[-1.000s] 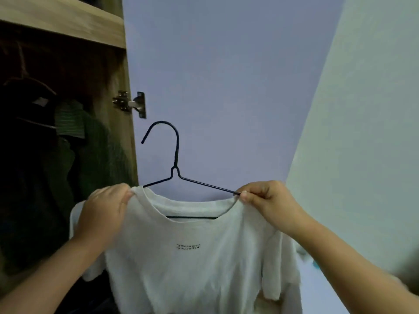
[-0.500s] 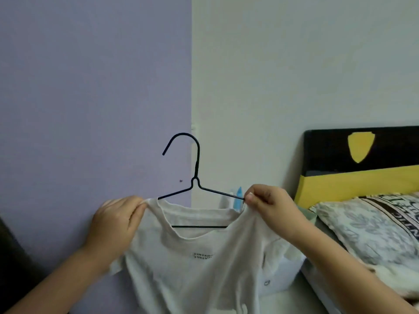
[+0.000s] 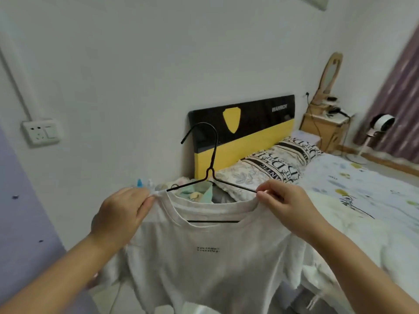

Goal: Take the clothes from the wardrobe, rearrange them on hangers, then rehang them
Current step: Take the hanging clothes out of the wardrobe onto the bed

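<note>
The person stands near the bed point(image 3: 362, 189) and holds up a white T-shirt point(image 3: 204, 257) on a black wire hanger point(image 3: 212, 168). The left hand point(image 3: 120, 217) pinches one shoulder, the right hand point(image 3: 286, 206) pinches the other. The shirt is out of the wardrobe, which is not in sight; I think the straightening and the rehanging are left.
</note>
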`<state>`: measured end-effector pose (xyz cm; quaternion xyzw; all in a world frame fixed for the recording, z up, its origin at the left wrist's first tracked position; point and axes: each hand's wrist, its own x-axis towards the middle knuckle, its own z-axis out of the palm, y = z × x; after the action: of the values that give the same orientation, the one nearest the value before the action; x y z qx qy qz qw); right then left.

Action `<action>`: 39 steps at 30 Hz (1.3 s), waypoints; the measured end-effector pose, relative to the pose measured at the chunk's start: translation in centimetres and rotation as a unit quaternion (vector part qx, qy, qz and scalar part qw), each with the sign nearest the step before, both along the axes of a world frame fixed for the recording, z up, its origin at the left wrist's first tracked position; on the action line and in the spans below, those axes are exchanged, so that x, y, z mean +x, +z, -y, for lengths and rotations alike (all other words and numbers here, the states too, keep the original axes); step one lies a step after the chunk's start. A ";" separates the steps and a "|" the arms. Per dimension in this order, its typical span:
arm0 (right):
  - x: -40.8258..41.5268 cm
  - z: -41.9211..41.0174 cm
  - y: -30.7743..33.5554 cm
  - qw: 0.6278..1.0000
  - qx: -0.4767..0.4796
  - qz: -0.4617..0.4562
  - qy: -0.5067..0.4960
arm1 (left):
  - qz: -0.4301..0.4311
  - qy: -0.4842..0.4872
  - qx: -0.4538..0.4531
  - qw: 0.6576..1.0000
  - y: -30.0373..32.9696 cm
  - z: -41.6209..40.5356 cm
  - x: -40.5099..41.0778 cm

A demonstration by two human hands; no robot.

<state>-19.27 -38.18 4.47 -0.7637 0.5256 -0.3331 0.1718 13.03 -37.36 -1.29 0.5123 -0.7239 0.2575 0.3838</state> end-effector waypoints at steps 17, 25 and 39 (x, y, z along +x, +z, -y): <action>-29.5 -1.9 -1.9 0.950 0.005 -0.076 -0.303 | -0.022 -0.271 0.022 0.962 -1.5 13.8 -31.8; -35.5 0.7 -2.4 0.917 -0.010 -0.035 -0.397 | -0.018 -0.356 0.044 0.933 -1.0 21.8 -41.8; -42.4 13.5 -7.5 0.864 0.062 0.063 -0.496 | 0.004 -0.454 0.119 0.883 -4.6 38.8 -52.9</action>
<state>-61.65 -51.63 -3.05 -0.3676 0.8426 -0.3883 0.0641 -39.86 -76.17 -5.84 0.1685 -0.9039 -0.0303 0.3920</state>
